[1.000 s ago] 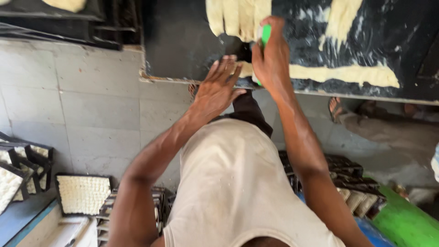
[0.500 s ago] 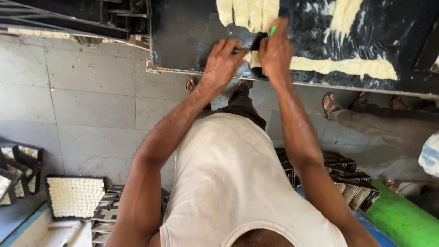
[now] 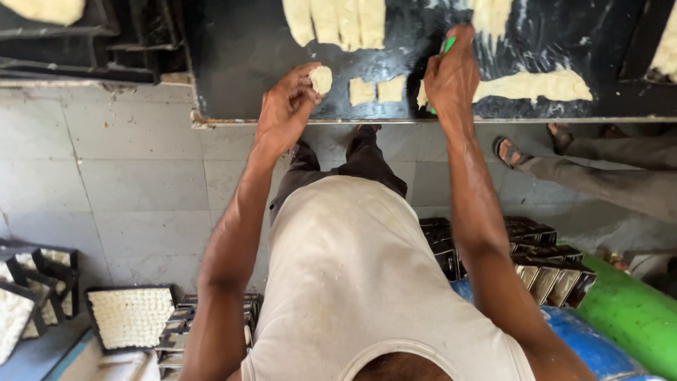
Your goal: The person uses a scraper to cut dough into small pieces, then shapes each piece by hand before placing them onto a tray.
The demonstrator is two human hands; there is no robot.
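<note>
My left hand holds a small lump of pale dough just above the near edge of a black worktable. My right hand grips a green-handled cutter pressed down on the end of a long dough strip. Two cut dough squares lie on the table between my hands. Several dough strips lie side by side farther back.
Another person's sandalled foot and trouser leg stand at the right under the table. Stacked black baking tins sit by my right side, next to a green drum and a blue one. Trays of white pieces lie on the tiled floor at left.
My left hand has lifted a cut piece of dough off the table and moved left. My right hand stays on the cutter. More cut squares now show between the hands.
</note>
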